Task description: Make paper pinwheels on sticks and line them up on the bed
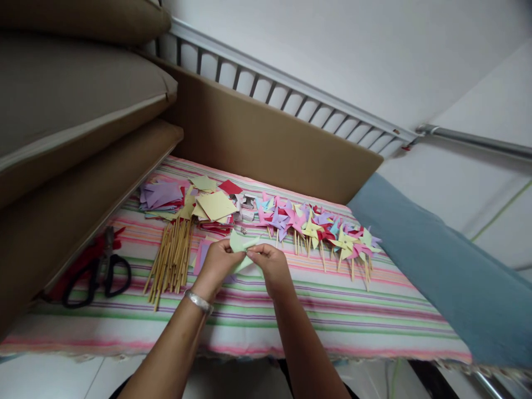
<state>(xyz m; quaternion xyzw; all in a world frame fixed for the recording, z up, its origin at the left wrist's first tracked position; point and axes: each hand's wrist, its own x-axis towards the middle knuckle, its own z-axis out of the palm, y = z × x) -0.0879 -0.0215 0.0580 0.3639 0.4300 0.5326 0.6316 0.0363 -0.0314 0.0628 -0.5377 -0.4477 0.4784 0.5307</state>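
Note:
Pale green paper (238,242), its corners curled inward like a pinwheel, is held between my two hands above the striped cloth. My left hand (220,260), with a silver bracelet at the wrist, pinches it from the left. From the right, my right hand (270,265) grips it near the middle with thumb and finger. Whatever sits under the fingertips is too small to make out. Beneath the hands lie a few purple and pink paper sheets (202,252), partly covered. A bundle of thin wooden sticks (168,260) rests left of my left hand.
Black-handled scissors (110,271) lie at the left by something red. Paper squares (218,205) and cut papers (160,195) are piled at the back. Many-coloured pinwheels on sticks (316,224) stretch along the right. A brown board (266,127) stands behind, and stacked cushions (83,100) rise at left.

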